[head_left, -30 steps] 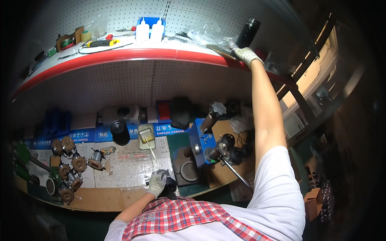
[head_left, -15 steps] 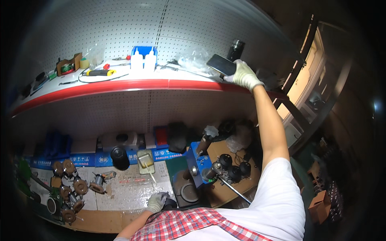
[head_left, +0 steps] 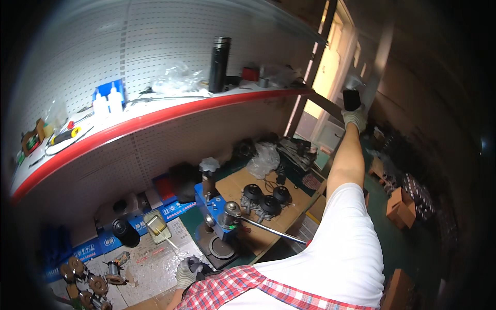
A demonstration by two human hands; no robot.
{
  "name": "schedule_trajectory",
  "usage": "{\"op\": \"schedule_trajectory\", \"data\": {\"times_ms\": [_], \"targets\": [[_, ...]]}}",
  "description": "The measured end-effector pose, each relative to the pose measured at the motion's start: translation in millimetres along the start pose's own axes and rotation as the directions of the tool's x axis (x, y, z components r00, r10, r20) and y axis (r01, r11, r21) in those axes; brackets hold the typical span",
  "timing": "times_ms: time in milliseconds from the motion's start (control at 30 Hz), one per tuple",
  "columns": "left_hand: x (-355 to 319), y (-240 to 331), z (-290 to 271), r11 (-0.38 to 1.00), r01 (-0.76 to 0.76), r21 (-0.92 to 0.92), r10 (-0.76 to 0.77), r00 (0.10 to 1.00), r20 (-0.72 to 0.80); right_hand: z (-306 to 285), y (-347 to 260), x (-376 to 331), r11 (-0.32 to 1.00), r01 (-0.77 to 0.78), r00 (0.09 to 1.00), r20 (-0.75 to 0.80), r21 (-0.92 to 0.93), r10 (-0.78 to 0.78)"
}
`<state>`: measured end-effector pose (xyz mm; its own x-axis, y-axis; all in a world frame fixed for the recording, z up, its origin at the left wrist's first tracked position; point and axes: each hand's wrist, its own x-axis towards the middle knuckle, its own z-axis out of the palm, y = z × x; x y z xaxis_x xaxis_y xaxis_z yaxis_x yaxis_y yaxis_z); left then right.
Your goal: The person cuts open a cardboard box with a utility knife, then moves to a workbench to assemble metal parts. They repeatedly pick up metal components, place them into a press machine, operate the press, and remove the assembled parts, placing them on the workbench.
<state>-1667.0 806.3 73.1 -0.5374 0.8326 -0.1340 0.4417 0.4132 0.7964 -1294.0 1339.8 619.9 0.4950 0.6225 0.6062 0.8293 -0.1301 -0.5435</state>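
Black, flat, box-shaped phone [head_left: 351, 99] is being held up at two o'clock, well apart from the shelf. The person's right hand [head_left: 355, 120], in a pale knitted glove, is gripping its lower end, and the right arm is pointing straight out. The left hand [head_left: 186, 274], in a striped pale and grey glove, is resting at seven o'clock, near the person's body; its fingers are too hidden to tell whether they are gripping anything.

Just beyond it, also toward seven o'clock, a blue metal press with a long silver handle [head_left: 214, 209] is standing. Three round black parts [head_left: 269, 204] are lying at five o'clock on a flat tan cardboard sheet [head_left: 240, 178]. Between eleven and twelve, a tall black tube [head_left: 219, 66] is standing upright on a white shelf with a red edge [head_left: 157, 119]. Two white plastic bottles [head_left: 115, 102] are standing at ten o'clock.
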Motion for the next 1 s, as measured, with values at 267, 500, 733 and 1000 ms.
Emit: {"op": "schedule_trajectory", "data": {"times_ms": [267,500,733,1000], "targets": [[0.0,1.1,0.2,0.958,0.034,0.284,-0.04,0.999,0.013,-9.8,51.9,10.1,0.99,-0.122,0.978,-0.159,0.072,0.132],[-8.2,35.2,-2.3,0.966,0.089,0.244,-0.1,0.994,0.034,-37.7,78.9,13.9,0.993,-0.092,0.963,-0.249,0.067,0.106],[15.7,-63.7,41.1,0.977,-0.061,0.206,0.097,0.981,-0.171,-34.7,72.1,16.0,0.995,-0.03,0.961,-0.273,0.095,0.055],[6.4,-7.6,14.3,0.976,0.026,0.216,-0.02,0.999,-0.027,-42.8,62.6,9.9,0.991,-0.082,0.98,-0.174,0.106,0.1]]}}
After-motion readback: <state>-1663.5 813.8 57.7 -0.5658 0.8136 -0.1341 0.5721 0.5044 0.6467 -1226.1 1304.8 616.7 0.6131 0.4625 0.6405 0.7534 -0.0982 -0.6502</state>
